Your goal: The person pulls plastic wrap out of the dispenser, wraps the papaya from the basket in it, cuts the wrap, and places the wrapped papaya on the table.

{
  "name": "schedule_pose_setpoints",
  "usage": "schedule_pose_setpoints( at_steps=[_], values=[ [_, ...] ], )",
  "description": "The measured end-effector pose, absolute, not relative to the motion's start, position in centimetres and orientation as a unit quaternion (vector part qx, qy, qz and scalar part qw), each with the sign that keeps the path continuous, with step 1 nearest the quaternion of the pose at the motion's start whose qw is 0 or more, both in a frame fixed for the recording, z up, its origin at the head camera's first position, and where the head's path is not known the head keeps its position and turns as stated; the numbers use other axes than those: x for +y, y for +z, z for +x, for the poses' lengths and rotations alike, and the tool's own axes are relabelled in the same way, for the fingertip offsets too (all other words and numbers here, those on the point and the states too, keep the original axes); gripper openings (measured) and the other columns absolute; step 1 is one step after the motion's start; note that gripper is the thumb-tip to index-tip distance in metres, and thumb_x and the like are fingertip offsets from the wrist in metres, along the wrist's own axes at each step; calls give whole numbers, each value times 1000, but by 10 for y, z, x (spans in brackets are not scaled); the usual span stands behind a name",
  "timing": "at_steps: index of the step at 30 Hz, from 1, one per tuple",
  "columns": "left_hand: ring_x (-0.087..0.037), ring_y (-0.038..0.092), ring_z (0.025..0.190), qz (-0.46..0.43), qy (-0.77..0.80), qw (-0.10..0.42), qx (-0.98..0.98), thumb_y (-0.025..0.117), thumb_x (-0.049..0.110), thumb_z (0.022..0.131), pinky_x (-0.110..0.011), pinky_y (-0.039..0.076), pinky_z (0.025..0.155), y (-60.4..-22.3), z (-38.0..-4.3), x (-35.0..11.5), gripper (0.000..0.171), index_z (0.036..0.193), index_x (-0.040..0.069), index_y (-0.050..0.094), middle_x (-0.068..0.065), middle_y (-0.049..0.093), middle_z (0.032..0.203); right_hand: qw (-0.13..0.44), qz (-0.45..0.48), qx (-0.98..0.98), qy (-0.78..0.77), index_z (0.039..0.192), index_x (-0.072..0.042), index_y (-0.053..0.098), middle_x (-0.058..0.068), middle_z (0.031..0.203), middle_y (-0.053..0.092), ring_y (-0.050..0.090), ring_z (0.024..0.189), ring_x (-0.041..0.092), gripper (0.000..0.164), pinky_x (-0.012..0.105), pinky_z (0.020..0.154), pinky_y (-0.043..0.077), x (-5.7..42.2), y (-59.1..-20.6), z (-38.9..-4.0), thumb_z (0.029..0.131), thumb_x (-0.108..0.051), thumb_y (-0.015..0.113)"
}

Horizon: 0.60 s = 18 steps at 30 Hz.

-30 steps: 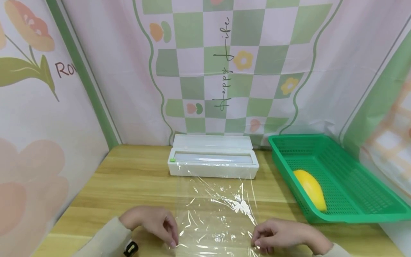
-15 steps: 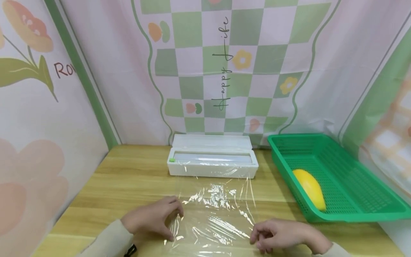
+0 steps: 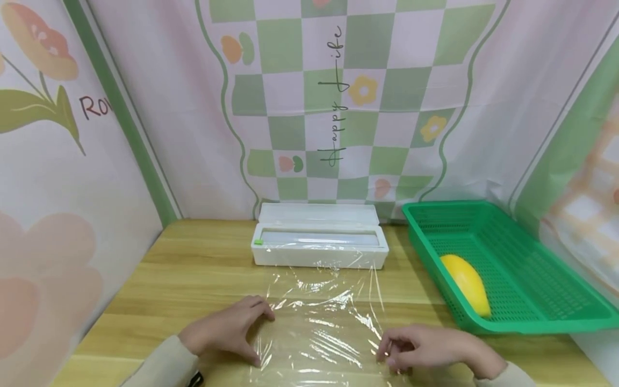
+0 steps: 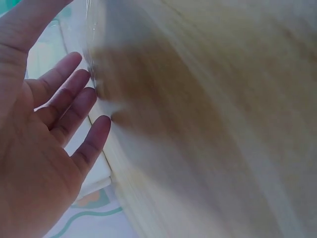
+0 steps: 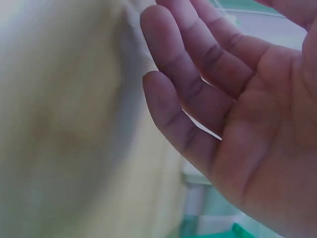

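A sheet of clear plastic wrap (image 3: 314, 336) stretches over the wooden table from a white wrap dispenser box (image 3: 319, 257) toward the person. At the sheet's left edge, the left hand (image 3: 227, 329) rests with thumb and fingers spread apart; its fingertips (image 4: 101, 126) meet the surface in the left wrist view. The right hand (image 3: 427, 348) is at the sheet's right edge, fingers loosely bent with the fingertips at the film. In the right wrist view, the right hand's fingers (image 5: 163, 94) are relaxed, and the thumb is mostly out of frame.
The dispenser's lid (image 3: 319, 214) stands raised at the back, and a small green slider (image 3: 258, 242) sits on its left end. To the right, a green plastic basket (image 3: 541, 325) holds a yellow mango-like fruit (image 3: 466, 285). Printed curtains (image 3: 193, 134) enclose the wooden table (image 3: 193, 269).
The left hand has gone from fingers close together at the film's edge to spread fingers farther up it. The right hand's fingers have loosened slightly. The wrap's creases have shifted.
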State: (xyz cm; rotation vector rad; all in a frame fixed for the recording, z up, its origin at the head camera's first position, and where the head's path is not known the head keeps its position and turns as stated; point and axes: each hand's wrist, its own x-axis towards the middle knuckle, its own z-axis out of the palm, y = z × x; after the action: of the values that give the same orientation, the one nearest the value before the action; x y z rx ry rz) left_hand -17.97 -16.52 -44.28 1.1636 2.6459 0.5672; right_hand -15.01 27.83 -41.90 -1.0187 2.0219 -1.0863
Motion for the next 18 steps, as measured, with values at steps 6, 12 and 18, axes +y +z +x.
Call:
schedule_pose_setpoints(
  at_steps=[6,12,18],
  values=[
    [-19,46,124,398,185,80,895,84,64,63,-41,40,110,-443,-179,-165,90,131,12,58,1,50,135,183,-386,833,-352,124,-12,61,-6,107,68,63,95,9,21,29,79,56,300,-379,-164,104,-16,55],
    [-20,45,123,393,187,60,898,84,66,61,-41,41,110,-444,-178,-165,92,129,9,59,0,49,135,126,-296,893,-315,126,-13,60,-6,105,67,64,92,11,23,31,73,56,331,-323,-177,105,-21,54],
    [-18,46,119,383,193,61,901,84,67,60,-39,41,109,-445,-178,-166,95,127,6,57,2,49,129,89,-226,933,-264,128,-12,60,-1,111,67,63,97,11,29,30,74,55,368,-294,-199,104,-29,57]
  ],
)
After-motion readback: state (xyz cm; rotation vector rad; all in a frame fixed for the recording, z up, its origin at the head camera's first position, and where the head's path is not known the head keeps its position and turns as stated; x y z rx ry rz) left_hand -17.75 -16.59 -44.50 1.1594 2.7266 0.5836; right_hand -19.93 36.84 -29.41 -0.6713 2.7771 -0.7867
